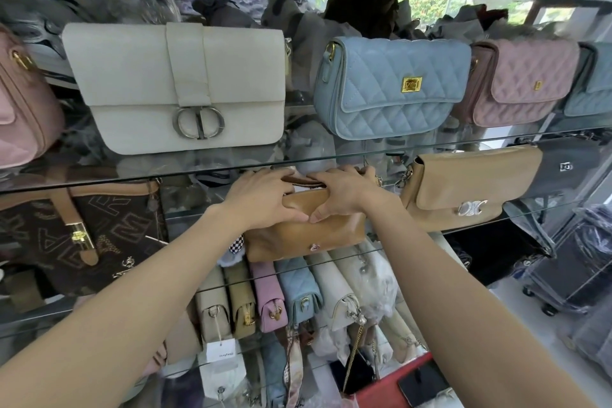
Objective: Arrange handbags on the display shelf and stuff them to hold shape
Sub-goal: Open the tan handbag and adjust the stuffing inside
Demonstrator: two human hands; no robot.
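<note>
2 hands (265, 195) (344, 192) covering tan handbag (308, 235) top

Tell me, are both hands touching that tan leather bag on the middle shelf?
Touching. The head view shows the left hand and right hand both gripping the top of the tan leather bag, thumbs pressed into its front.

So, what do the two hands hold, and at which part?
Both hands, left and right, grip the tan bag at its top edge.
</note>
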